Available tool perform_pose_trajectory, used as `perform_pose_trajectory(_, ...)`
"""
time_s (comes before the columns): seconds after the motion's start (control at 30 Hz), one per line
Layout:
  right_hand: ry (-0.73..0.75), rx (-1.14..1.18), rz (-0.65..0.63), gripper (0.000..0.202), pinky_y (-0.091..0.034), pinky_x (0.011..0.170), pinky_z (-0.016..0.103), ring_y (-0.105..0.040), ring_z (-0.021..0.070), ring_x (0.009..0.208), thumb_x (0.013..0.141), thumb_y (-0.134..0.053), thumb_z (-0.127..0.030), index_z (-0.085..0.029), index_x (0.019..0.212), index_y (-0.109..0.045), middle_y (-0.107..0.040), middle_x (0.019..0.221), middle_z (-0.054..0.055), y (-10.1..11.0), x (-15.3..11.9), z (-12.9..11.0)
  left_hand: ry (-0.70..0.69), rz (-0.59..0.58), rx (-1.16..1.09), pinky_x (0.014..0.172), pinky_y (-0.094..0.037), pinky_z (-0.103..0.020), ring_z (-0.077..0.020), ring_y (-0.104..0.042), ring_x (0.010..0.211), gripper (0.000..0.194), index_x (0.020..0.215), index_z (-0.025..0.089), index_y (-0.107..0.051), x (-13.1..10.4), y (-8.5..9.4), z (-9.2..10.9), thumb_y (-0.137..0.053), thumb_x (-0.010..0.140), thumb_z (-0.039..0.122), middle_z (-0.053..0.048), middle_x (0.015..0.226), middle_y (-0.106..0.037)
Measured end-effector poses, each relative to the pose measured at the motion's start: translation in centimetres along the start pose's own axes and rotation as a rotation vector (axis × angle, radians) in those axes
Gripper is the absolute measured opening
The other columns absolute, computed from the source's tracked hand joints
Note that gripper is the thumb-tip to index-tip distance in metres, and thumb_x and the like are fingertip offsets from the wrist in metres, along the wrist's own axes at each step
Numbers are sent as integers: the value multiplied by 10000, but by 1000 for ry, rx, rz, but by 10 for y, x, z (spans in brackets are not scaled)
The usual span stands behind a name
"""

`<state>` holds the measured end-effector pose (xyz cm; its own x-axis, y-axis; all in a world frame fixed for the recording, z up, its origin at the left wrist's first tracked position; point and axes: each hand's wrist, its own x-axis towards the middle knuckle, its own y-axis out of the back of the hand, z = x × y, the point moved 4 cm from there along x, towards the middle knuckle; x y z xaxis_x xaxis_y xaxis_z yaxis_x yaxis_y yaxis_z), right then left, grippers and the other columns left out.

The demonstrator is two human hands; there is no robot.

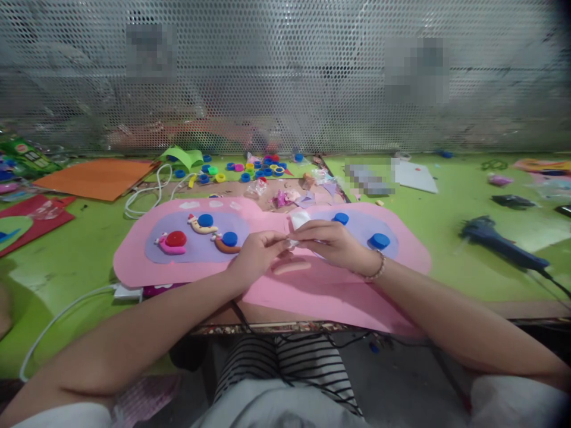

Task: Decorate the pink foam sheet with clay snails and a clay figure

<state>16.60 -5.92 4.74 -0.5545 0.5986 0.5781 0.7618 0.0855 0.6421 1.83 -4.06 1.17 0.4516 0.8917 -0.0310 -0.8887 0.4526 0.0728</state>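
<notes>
Your left hand (257, 257) and right hand (333, 242) meet above the pink card (131, 255), both with fingertips pinched on a small white piece (292, 243). A pale strip (291, 268) lies on the near side of your fingertips. The brown snail (222, 245) is just left of your left hand. Right of your right hand, a blue cap (379, 241) rests on the card; the glue gun (504, 242) lies farther right on the table (468, 282).

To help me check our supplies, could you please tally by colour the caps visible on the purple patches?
Blue caps: 4
Red cap: 1
Total in view: 5
</notes>
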Motion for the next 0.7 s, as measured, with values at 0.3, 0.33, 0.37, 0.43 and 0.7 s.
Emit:
perform_pose_trajectory(0.3, -114, -29, 26, 196, -513, 594, 241, -535, 92, 677, 791, -580, -199, -217, 976, -643, -522, 851, 38, -6, 0, 2, -59, -112, -167, 811, -470, -313, -177, -621, 850, 231, 924, 117, -666, -5, -7, -1, -549, 773, 246, -79, 892, -686)
perform_pose_trajectory(0.33, -92, -64, 38, 207, -513, 601, 246, -536, 100, 702, 802, -561, -189, -227, 991, -639, -519, 857, 41, -6, -1, 0, -58, -122, -194, 812, -470, -315, -175, -621, 843, 236, 931, 114, -663, -5, -7, -1, -554, 772, 251, -78, 890, -685)
perform_pose_trajectory(0.37, -64, -98, 48, 220, -514, 611, 253, -538, 110, 730, 812, -545, -179, -233, 1006, -633, -522, 864, 45, -6, -1, -2, -56, -132, -203, 807, -470, -314, -171, -620, 835, 246, 936, 114, -662, -5, -8, 0, -566, 767, 265, -77, 887, -684)
perform_pose_trajectory(0.43, 3, -160, 52, 240, -517, 644, 271, -543, 127, 783, 828, -522, -164, -234, 1035, -620, -536, 880, 56, -7, -2, -6, -53, -137, -161, 777, -472, -297, -161, -615, 810, 272, 930, 118, -665, -5, -8, 0, -605, 740, 302, -75, 880, -684)
perform_pose_trajectory(0.7, 101, -272, 2, 233, -521, 705, 288, -550, 155, 815, 831, -536, -209, -193, 1054, -604, -570, 895, 83, -8, -4, -15, -15, -67, -28, 590, -443, -228, -120, -579, 652, 215, 809, 134, -687, 0, -3, -8, -632, 700, 312, -53, 742, -682)
